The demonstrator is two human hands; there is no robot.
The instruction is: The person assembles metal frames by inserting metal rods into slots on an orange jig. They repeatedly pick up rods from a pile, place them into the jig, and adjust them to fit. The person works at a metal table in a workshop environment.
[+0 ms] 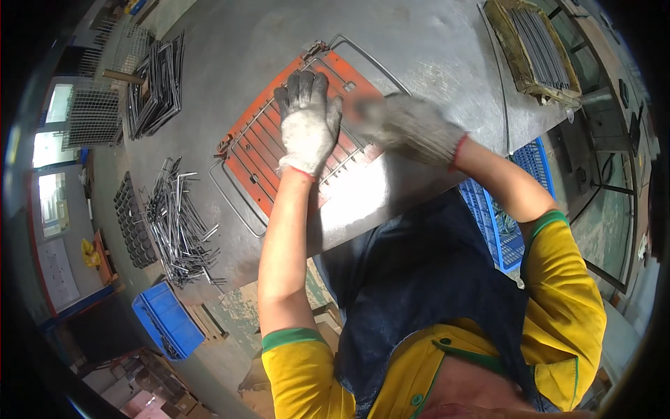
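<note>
An orange-red plate (279, 82), apparently a jig, lies on the metal table with thin parallel metal rods (252, 146) set across it. Bent wire handles or loops stick out at both ends, one (373, 59) at the far right and another (234, 206) at the near left. My left hand (307, 129), in a white glove with grey fingertips, lies flat over the rods, fingers stretched out. To its right my gloved right hand (415, 129) is smeared by motion above the plate's right side. Its fingers, and anything in them, cannot be made out.
Loose bent wire pieces (174, 230) are heaped at the left, with stacked wire frames (157, 84) behind. A box of straight rods (534, 49) stands at the far right. Blue crates (164, 318) sit below the table (447, 35) at left and right.
</note>
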